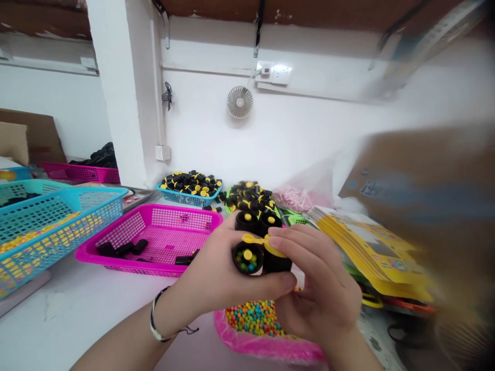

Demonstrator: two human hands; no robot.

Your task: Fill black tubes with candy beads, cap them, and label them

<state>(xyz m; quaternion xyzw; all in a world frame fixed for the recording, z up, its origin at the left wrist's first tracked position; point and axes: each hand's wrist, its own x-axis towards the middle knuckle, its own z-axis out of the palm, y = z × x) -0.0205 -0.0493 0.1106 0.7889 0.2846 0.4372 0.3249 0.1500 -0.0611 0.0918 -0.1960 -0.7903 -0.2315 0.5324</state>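
Gripping a black tube (pixel 235 257) of coloured beads (pixel 246 263), the left hand (pixel 216 273) closes; the right hand (pixel 317 283) pinches a yellow cap (pixel 253 239).

Glossy black plastic tubes (pixel 277 264)

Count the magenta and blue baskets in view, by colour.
Magenta baskets: 2 (front basket, far-left basket)
Blue baskets: 3 (bead basket, teal basket behind it, small basket of black tubes)
Total: 5
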